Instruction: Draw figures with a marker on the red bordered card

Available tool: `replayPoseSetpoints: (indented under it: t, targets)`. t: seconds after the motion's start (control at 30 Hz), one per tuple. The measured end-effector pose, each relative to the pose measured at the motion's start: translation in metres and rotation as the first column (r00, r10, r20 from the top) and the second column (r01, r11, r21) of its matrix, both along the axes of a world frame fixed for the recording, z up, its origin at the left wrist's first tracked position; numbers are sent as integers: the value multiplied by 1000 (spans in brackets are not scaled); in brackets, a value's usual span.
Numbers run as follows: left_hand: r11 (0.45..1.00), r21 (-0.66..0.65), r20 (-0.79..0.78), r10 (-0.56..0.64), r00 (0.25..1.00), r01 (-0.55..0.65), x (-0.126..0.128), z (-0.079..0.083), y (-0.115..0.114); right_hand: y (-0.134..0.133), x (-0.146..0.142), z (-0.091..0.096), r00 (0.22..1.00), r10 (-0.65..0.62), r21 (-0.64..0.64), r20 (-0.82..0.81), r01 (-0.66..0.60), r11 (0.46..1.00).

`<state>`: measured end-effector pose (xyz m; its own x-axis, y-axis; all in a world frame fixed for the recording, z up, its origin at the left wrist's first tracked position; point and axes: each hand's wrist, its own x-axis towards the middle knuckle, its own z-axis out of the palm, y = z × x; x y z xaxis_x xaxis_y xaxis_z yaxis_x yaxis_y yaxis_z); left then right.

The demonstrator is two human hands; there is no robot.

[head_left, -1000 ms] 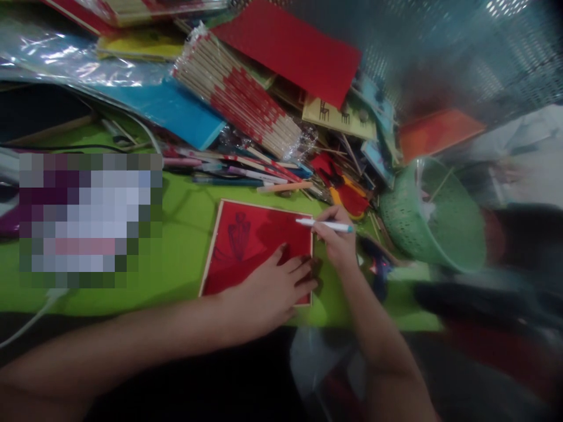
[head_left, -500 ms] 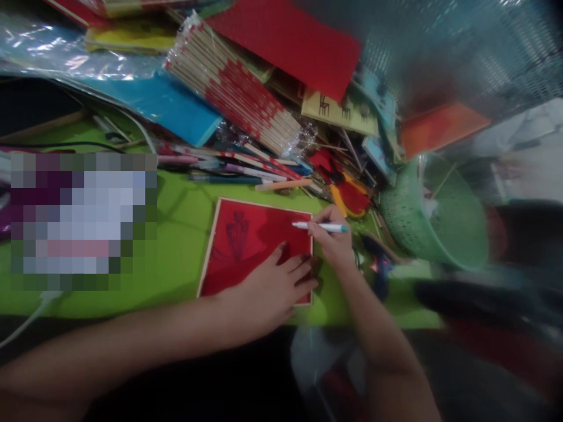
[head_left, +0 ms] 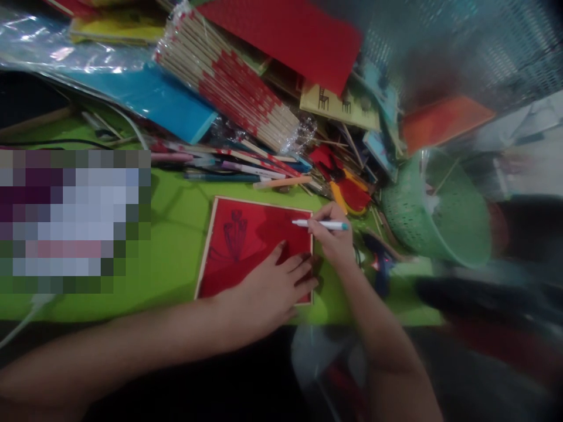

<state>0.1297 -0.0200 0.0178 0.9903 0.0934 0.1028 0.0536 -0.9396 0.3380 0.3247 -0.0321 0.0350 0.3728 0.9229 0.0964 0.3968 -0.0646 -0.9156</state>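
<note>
A red square board (head_left: 264, 214) with a pale thin wooden edge lies on the green tabletop (head_left: 176, 234). On its left half is a dark line drawing (head_left: 234, 231) that looks like tulips. My left hand (head_left: 277, 287) rests flat over the lower right of the board, fingers spread. Between the fingers of my right hand (head_left: 335, 237) is a white marker (head_left: 323, 224) with a teal end. Its tip points left over the upper right of the board; whether it touches the surface I cannot tell. Shadow darkens the board around the tip.
Behind the board lie several pens (head_left: 250, 170), yellow-handled pliers or scissors (head_left: 349, 193) and a plastic-wrapped bundle of sticks (head_left: 233, 82). A green basket (head_left: 440, 217) stands at right. Red card (head_left: 290, 41) and a blue sheet (head_left: 167, 105) lie farther back. A blurred-out patch covers the left.
The view has shifted slightly, so the far items sit a little differently. Both hands and the marker keep nearly the same place on the board.
</note>
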Motion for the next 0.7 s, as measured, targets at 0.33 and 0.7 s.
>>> replayPoseSetpoints:
  t: [0.33,0.7]
  targets:
    - [1000,-11,12,10,1000,-10,0,0,-1,2,-5,7,999,14,-5,44,-13,1000]
    - [1000,-6,24,14,1000,-14,0,2,-1,1,-1,6,998,41,-44,49,-39,998]
